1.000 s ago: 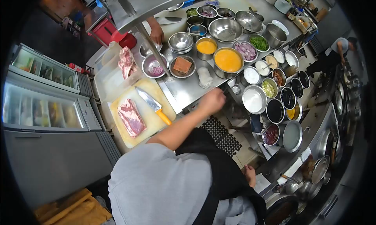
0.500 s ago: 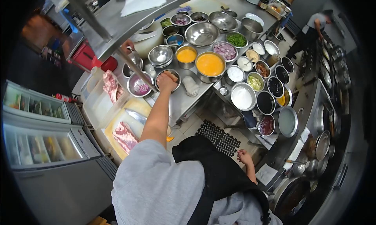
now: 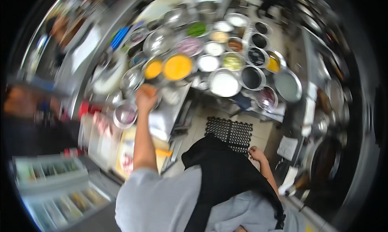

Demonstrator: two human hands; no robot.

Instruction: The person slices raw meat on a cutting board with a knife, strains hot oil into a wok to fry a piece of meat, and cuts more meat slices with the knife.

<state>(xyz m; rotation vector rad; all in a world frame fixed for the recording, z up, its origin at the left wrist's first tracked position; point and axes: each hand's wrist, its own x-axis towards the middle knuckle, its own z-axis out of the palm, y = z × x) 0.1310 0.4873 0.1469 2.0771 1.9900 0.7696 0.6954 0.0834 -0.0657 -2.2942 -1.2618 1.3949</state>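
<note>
My left hand [image 3: 146, 98] is at a small metal bowl [image 3: 157, 99], partly hiding it. The fingers look curled closed, but blur and the hand's angle hide whatever they hold. A metal bowl of sliced red onion [image 3: 125, 114] stands just left of it, with shiny metal bowls [image 3: 132, 78] behind. A crumpled white cloth [image 3: 171, 95] lies to its right. My right hand [image 3: 256, 153] hangs low by my apron [image 3: 226, 171], above the floor, fingers loosely curled with nothing seen in them.
Pots of orange liquid [image 3: 178, 67] and a pot of white liquid [image 3: 224, 83] stand ahead. A cutting board [image 3: 159, 161] holds raw meat [image 3: 127, 162]; an open glass-topped fridge [image 3: 48, 167] is at left. Pans [image 3: 325, 159] line the right. A black mat [image 3: 229, 131] lies below.
My view has swung, so the counter appears shifted left and blurred. My left hand still is at the small bowl, looking slightly higher over it. My right hand stays low.
</note>
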